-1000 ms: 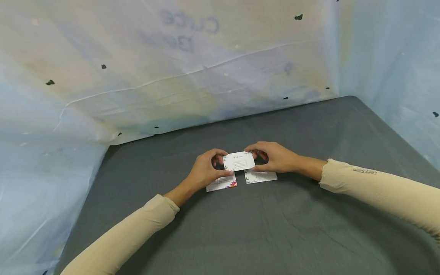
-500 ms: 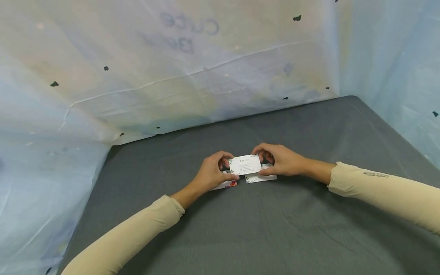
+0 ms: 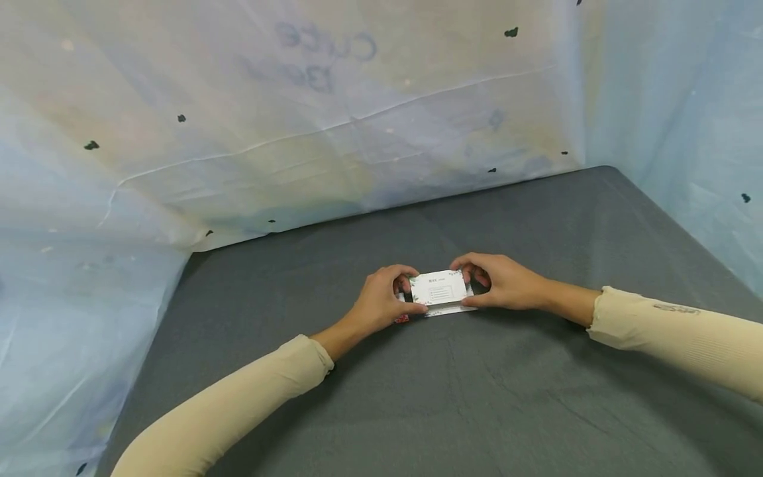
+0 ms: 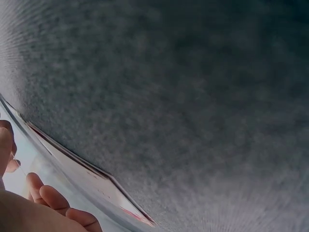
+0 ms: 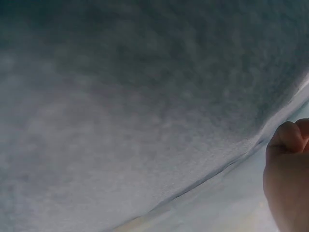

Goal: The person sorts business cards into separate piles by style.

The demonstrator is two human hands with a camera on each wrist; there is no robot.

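Grey felt covers the table (image 3: pixel 477 411), and near its middle, toward the far edge, both hands meet over a small group of cards. From the left, the left hand (image 3: pixel 381 306) has its fingers curled round the left end of a white card (image 3: pixel 438 288), thumb on the near edge. The card sits level, held just over two more cards (image 3: pixel 444 309) lying flat on the felt, of which only slivers show beneath it. The right hand (image 3: pixel 505 282) pinches the card's right end the same way, fingers arched over the far edge.

As I judge it, the risk is in the stack underneath. A knuckle or thumb brushing the lower cards could slide them apart on the felt, or shift one so the top card lands crooked. Uneven pressure from the two hands could also bow the thin card. Pale sheeting (image 3: pixel 298 132) hangs behind the table's far edge, well clear.
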